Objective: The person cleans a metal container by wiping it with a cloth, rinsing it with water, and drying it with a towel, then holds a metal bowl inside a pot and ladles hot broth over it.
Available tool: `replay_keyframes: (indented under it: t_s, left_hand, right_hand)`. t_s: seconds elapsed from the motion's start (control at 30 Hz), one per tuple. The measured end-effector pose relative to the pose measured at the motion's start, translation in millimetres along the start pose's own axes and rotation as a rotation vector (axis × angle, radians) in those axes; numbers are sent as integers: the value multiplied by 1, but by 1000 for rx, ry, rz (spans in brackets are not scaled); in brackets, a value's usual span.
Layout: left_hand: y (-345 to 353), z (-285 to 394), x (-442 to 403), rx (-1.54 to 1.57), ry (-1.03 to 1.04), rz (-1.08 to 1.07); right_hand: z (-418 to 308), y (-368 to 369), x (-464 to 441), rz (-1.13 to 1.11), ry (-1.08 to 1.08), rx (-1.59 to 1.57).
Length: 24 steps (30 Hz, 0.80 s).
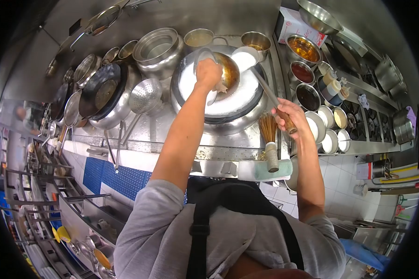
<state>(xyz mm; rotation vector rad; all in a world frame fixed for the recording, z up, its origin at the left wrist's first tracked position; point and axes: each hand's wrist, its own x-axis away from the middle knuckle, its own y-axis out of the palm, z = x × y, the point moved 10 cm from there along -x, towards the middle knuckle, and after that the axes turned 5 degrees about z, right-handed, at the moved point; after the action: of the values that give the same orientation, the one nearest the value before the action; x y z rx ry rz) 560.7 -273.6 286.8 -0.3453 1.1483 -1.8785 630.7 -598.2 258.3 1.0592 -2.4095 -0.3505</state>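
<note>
A wide dark-rimmed wok (189, 114) holds a broad layer of white material (246, 95). Over it, my left hand (209, 73) is closed at the edge of a metal bowl (231, 74) with a brownish, shiny inside; the fingertips are partly hidden. The fingers of my right hand (291, 116) wrap round the wooden end of a long-handled ladle (264, 88). Its round head, full of white stuff, lies at the wok's upper right, beside the bowl. Just left of my right hand, a bamboo wok brush (270, 139) stands with bristles up.
A perforated skimmer (145, 96) and a black wok (102, 93) sit to the left. Pots (158, 46) line the back. On the right are sauce containers (307, 96), squeeze bottles (334, 88) and white tubs (329, 141). A folded towel (251, 171) lies on the front edge.
</note>
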Motion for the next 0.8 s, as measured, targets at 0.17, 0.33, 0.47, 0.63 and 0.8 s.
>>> replay_keyframes:
  t_s: [0.17, 0.33, 0.47, 0.63, 0.8]
  left_hand:
    - [9, -7, -23, -10, 2, -37]
    - [6, -7, -30, 8, -7, -48]
    - [4, -1, -36, -47, 21, -33]
    - [4, -4, -47, -102, 8, -63]
    - [-10, -8, -45, -62, -14, -38]
  right_hand:
    - [-19, 3, 5, -18, -31, -8]
    - [-29, 16, 15, -39, -38, -3]
    - [-30, 28, 21, -30, -66, 65]
    - [-28, 49, 31, -61, -141, 147]
    - [-31, 69, 46, -58, -192, 314]
